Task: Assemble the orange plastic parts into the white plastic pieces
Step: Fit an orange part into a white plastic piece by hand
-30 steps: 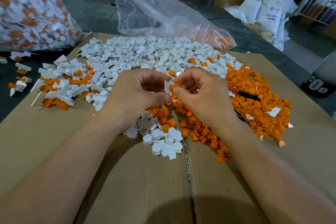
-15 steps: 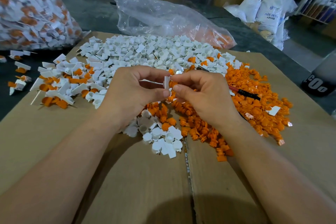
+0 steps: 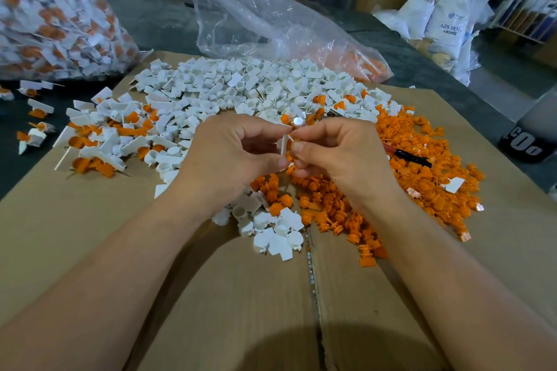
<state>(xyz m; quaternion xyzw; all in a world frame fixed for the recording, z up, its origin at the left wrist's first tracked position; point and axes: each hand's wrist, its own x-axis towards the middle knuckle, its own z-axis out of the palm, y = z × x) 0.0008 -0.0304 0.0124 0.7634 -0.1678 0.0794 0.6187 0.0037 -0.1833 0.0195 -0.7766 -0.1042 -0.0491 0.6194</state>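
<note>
At 10 o'clock, stuffed bag [image 3: 54, 15] of clear plastic, packed with joined white-and-orange pieces; at 12 o'clock, slumped bag [image 3: 271, 24], clear, nearly flat, a few orange parts inside at its right end; at 2 o'clock, white sacks [image 3: 449, 18] beyond the worktop, contents hidden. Brown cardboard sheet [image 3: 241, 295] over dark worktop [image 3: 156, 18]; on it white heap [image 3: 241, 87] from 11 to 1 o'clock, orange heap [image 3: 422, 178] at 3 o'clock, joined pile [image 3: 102, 141] at 9 o'clock, small white cluster [image 3: 277, 229] just below the hands; red-and-black pen [image 3: 407, 155] lying on the orange heap. Dead centre, raised over the heaps: white piece [image 3: 284, 143] held edge-on in left hand [image 3: 232, 156], thumb and forefinger clamped on it; orange part [image 3: 294, 141] pinched in right hand [image 3: 340, 153], fingers curled tight, pressed against the white piece's right face. White piece thin, flat-tabbed; orange part mostly hidden by fingertips.
</note>
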